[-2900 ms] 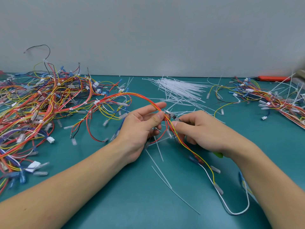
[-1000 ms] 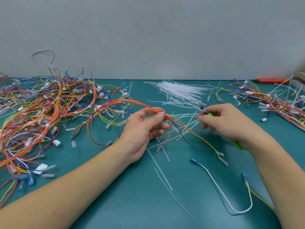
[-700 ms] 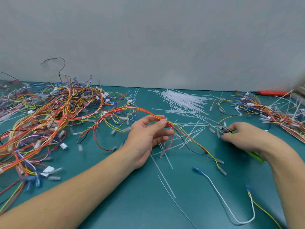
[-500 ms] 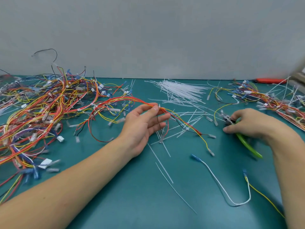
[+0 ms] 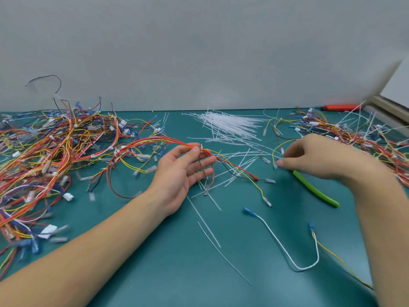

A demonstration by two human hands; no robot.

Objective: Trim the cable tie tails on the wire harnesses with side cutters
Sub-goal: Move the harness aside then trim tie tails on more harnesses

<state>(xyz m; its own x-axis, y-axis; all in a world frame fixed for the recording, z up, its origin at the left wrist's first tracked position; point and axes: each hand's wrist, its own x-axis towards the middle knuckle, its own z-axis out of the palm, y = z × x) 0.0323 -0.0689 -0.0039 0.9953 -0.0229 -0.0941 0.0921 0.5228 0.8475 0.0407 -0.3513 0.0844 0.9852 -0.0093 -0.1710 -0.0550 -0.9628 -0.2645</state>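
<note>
Head view. Teal mat (image 5: 168, 267) serving as sole holder: large tangle of wire harnesses (image 5: 44, 156) at 9 o'clock, second tangle (image 5: 358, 138) at 2 o'clock, loose white cable ties (image 5: 230, 125) at 12 o'clock, scattered trimmed tails (image 5: 223, 255) near centre, white lead with blue terminal (image 5: 285, 247) at 5 o'clock.

Hard to make out: head of side cutters hidden under right hand, only green handle (image 5: 314, 189) showing, flat on mat at 3 o'clock; orange item (image 5: 340, 107) at far edge blurred, unidentified; far-right tangle cut off by frame.

Left hand (image 5: 179, 171): palm up, fingers loosely spread, thumb and forefinger pinching red-yellow harness (image 5: 230, 162) at centre. Right hand (image 5: 318, 156): fingers bent downward, tips on mat at cutter head; whether gripping anything, cannot tell.
</note>
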